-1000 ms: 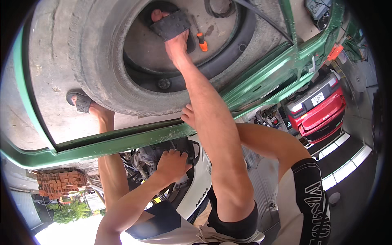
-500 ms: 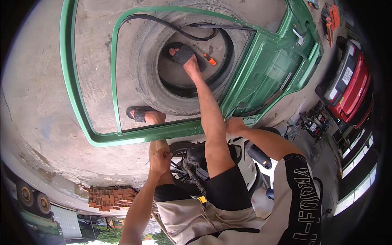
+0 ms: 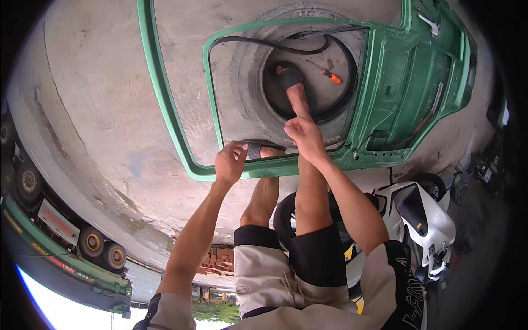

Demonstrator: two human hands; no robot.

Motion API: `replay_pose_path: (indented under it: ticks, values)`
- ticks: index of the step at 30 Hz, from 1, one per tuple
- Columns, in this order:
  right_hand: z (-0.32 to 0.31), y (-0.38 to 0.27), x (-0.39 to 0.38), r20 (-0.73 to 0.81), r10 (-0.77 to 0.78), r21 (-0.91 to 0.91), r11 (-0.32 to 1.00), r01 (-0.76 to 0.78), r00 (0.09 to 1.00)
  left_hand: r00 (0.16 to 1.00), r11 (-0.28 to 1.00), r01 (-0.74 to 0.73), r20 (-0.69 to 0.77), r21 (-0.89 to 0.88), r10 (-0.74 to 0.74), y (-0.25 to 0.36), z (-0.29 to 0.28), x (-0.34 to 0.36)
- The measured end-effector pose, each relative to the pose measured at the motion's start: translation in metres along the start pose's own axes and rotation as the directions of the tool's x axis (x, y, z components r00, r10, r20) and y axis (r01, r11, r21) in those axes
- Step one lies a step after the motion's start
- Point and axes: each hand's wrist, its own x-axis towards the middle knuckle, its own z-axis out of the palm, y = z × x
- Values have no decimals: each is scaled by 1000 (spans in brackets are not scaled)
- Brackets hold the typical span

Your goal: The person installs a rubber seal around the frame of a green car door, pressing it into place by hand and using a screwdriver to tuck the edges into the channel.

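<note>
A green vehicle door [image 3: 407, 82] lies flat over a large tyre [image 3: 250, 93] on the concrete floor. A black rubber strip [image 3: 258, 42] runs along its window opening. My left hand [image 3: 230, 163] grips the inner edge of the door's lower rail [image 3: 203, 173], fingers curled on it. My right hand [image 3: 304, 137] rests at the same rail further right, above my shin, fingers bent, nothing seen in it. One sandalled foot [image 3: 290, 78] stands inside the tyre's hole; the other foot [image 3: 258, 150] is at the rail between my hands. An orange-handled screwdriver [image 3: 331, 76] lies in the tyre.
A white scooter [image 3: 426, 217] stands close on my right. A pile of red bricks [image 3: 217, 259] is behind my legs. A green truck bed with wheels [image 3: 82, 247] sits at the lower left. Bare stained concrete [image 3: 99, 110] spreads to the left of the door.
My left hand has come up from near my waist to the door's lower rail. The view has shifted, so the door and tyre sit further off. My right hand stays at the rail.
</note>
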Motion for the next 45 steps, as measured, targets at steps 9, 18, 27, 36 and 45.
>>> replay_pose_path:
  ticks: [9, 18, 27, 36, 45]
  values:
    - [106, -14, 21, 191, 75, 478, 864, -159, 979, 911, 774, -131, -233, 620, 340, 100, -101, 264]
    - [110, 12, 25, 252, 198, 137, 962, -238, 947, 976, 931, -105, 214, 349, 30, 90, -123, 317]
    - [120, -2, 29, 116, 74, 322, 941, -108, 990, 989, 764, -133, 132, 631, 63, 123, -121, 317]
    - [103, -6, 38, 169, 129, 340, 923, -181, 977, 781, 347, -610, 466, 713, 415, 144, -122, 331]
    - [88, -11, 51, 174, 149, 338, 919, -201, 973, 980, 811, -198, 119, 551, 159, 125, -113, 314]
